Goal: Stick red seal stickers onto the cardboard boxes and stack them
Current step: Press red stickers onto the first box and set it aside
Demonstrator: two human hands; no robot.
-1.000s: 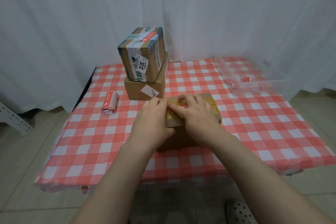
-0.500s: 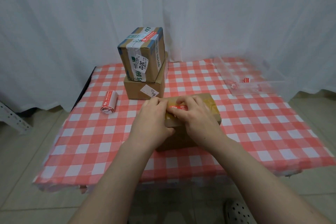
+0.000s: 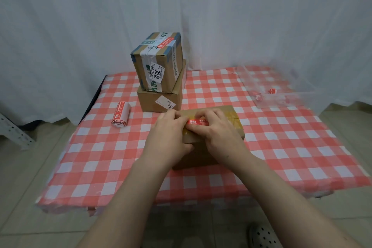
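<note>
One wide-angle camera, worn on the head, looks forward and down onto the checked table (image 3: 281, 147) from close by.

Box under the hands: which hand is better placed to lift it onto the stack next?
Left, probably: the stack stands far left of the box, the left hand grips the box's end, and the right hand holds the sticker.
</note>
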